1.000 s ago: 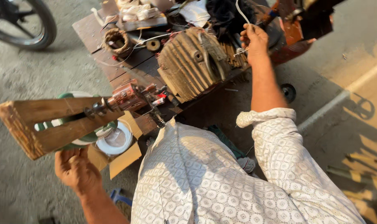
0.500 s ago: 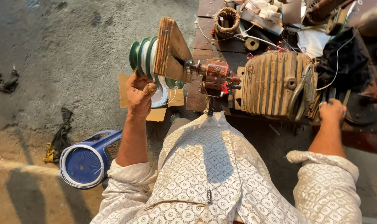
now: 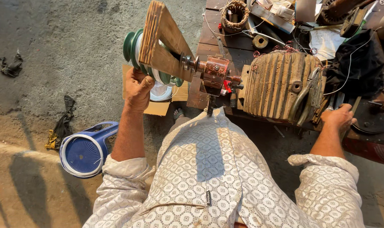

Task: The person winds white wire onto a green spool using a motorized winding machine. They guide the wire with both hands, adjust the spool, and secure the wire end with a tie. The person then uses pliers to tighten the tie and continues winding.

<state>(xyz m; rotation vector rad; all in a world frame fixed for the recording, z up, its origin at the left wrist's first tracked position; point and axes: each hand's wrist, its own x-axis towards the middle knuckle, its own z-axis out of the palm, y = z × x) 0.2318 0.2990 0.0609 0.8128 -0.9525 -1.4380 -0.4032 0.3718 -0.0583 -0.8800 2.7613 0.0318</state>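
My left hand is raised with its fingers curled, pressed against the underside of a triangular wooden frame and the green wire spools behind it. I make out nothing inside the fingers. The frame sits on the shaft of a small rusty winding machine at the bench edge. My right hand rests on the bench's near edge beside a ribbed motor housing with pliers lying on it. Its fingers curl over tools there, so its grip is unclear.
The wooden bench holds a copper-wound stator, loose wires, papers and a black cloth. A cardboard box sits under the spools. A blue round lamp and rags lie on the concrete floor at left.
My left hand has risen from low by the box up to the wooden frame. My right hand has come down from the wires to the bench edge. The wooden frame has swung round.
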